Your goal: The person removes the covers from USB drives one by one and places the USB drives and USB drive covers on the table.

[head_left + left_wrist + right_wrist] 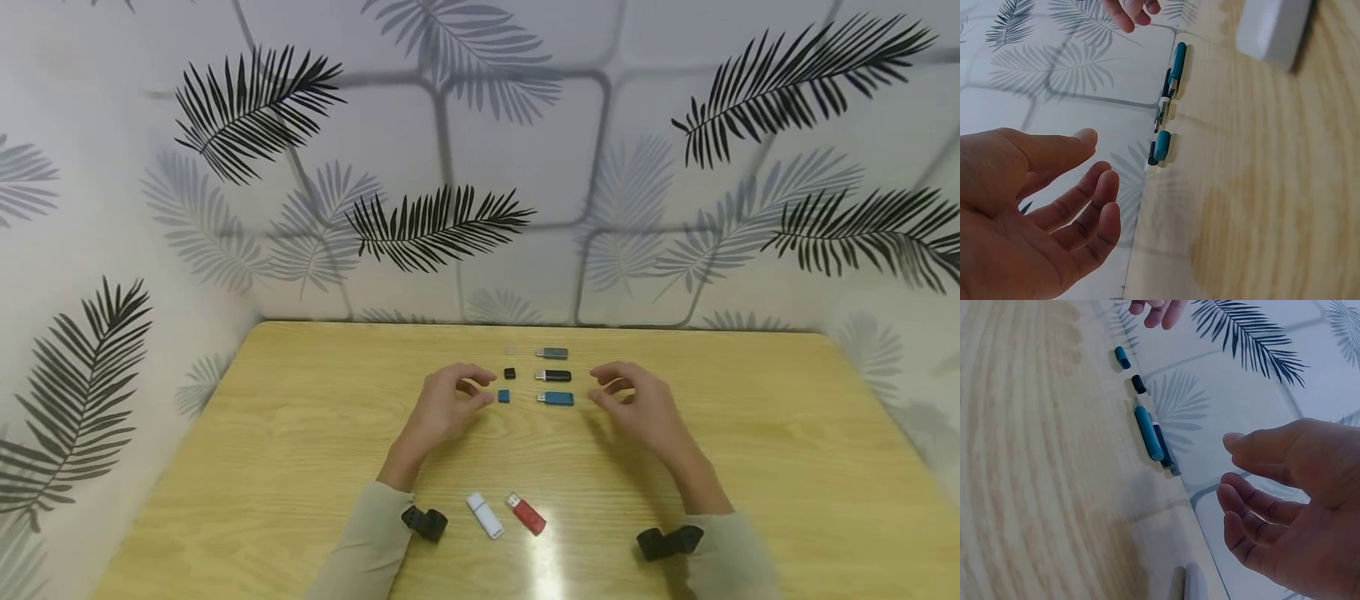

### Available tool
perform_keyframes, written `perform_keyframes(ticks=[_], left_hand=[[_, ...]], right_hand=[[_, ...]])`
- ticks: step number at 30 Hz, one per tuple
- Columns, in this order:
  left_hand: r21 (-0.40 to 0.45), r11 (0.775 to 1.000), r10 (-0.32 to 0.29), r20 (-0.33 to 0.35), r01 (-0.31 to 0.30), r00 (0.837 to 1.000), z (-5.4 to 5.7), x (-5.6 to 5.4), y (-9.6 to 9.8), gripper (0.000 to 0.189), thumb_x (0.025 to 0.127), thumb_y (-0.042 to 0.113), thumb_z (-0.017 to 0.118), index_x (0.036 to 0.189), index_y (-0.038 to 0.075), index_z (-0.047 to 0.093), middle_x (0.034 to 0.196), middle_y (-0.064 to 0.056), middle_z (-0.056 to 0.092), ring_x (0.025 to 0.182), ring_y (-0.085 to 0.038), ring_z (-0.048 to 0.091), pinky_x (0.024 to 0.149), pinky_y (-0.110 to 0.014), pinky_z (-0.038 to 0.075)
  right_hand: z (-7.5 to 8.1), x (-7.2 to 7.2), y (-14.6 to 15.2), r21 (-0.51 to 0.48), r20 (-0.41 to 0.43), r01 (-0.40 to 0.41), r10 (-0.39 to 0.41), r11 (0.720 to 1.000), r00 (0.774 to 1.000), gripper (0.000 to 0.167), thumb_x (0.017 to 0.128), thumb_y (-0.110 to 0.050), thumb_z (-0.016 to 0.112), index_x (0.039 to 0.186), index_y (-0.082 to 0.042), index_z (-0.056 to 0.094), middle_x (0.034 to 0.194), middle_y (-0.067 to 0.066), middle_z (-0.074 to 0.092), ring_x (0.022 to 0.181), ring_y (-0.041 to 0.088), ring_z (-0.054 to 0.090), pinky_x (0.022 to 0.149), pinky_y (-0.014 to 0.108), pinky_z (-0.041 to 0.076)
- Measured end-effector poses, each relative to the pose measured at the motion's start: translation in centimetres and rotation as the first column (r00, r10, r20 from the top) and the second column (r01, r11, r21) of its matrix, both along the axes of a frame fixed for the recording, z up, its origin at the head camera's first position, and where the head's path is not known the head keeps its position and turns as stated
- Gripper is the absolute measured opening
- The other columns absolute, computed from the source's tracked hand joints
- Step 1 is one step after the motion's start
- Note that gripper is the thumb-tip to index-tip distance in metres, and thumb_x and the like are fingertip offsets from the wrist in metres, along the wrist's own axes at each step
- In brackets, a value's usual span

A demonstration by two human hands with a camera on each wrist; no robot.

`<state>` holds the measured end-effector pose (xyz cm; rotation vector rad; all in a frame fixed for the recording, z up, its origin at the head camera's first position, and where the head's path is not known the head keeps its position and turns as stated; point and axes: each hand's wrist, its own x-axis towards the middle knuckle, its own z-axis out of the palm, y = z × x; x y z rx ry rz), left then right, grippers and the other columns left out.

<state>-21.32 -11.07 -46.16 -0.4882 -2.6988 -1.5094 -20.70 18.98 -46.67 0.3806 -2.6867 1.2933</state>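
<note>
The left hand (450, 404) is hovering just beside a blue cap (503, 397), the right hand (636, 402) near the blue USB stick (558, 398) — thumbs and fingers standing apart. That stick is lying toward the desk's (337, 383) far edge, a black USB stick (557, 376) and gray USB stick (555, 353) sitting between — farther back from that edge, a white USB stick (485, 516) and red USB stick (529, 517) are resting.

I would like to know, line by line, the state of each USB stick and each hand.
Grey stick: uncapped
Black stick: uncapped, black cap apart
Blue stick: uncapped, blue cap apart
White stick: appears capped
Red stick: uncapped
Left hand: empty, fingers loosely bent
Right hand: empty, fingers loosely bent
</note>
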Motion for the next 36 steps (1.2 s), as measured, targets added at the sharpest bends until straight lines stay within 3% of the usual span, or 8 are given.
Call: perform_keyframes(ticks=[6,10,17,24,36], left_hand=[[0.037,0.999,-0.03,-0.018,0.031,0.999,0.5,0.1,-0.2,0.025,0.094,0.004,0.074,0.119,0.003,0.073,0.115,-0.011,0.071,0.094,-0.025,0.069,0.08,-0.04,0.059],[0.054,0.997,-0.054,-0.036,0.056,0.998,0.9,0.1,-0.1,0.026,0.094,0.005,0.075,0.12,0.003,0.073,0.115,-0.011,0.071,0.094,-0.026,0.069,0.081,-0.039,0.059],[0.09,0.992,-0.083,-0.035,0.086,0.996,1.1,0.2,0.2,0.025,0.094,0.003,0.074,0.119,0.002,0.072,0.116,-0.015,0.071,0.095,-0.028,0.069,0.083,-0.039,0.059],[0.1,0.991,-0.088,-0.021,0.09,0.996,0.9,0.3,0.4,0.025,0.095,0.006,0.074,0.12,0.006,0.072,0.118,-0.015,0.07,0.098,-0.027,0.069,0.077,-0.032,0.058],[0.126,0.984,-0.123,-0.039,0.126,0.992,1.1,0.9,1.6,0.024,0.096,0.007,0.073,0.12,0.005,0.072,0.123,-0.011,0.07,0.101,-0.026,0.068,0.08,-0.035,0.057]], right_hand=[[0.2,0.3,0.6,-0.016,0.027,0.017,-0.016,1.0,1.0,0.029,0.097,-0.012,0.073,0.122,0.001,0.068,0.11,0.019,0.07,0.099,0.032,0.069,0.079,0.038,0.058],[-0.1,0.9,1.1,0.002,-0.004,0.044,-0.044,0.999,0.999,0.028,0.097,-0.014,0.074,0.12,0.0,0.069,0.107,0.016,0.071,0.096,0.03,0.069,0.075,0.03,0.057],[-0.3,2.1,1.9,0.069,-0.067,0.068,-0.064,0.995,0.996,0.027,0.095,-0.014,0.076,0.118,-0.001,0.07,0.106,0.014,0.072,0.094,0.027,0.068,0.072,0.028,0.056],[-0.3,3.0,3.2,0.134,-0.056,0.093,-0.086,0.987,0.995,0.03,0.096,-0.019,0.074,0.12,-0.002,0.068,0.109,0.014,0.07,0.098,0.029,0.066,0.08,0.044,0.056],[-0.9,4.1,5.0,0.212,-0.021,0.102,-0.1,0.972,0.995,0.036,0.094,-0.022,0.077,0.119,0.002,0.067,0.113,0.024,0.069,0.106,0.043,0.063,0.09,0.063,0.05]])
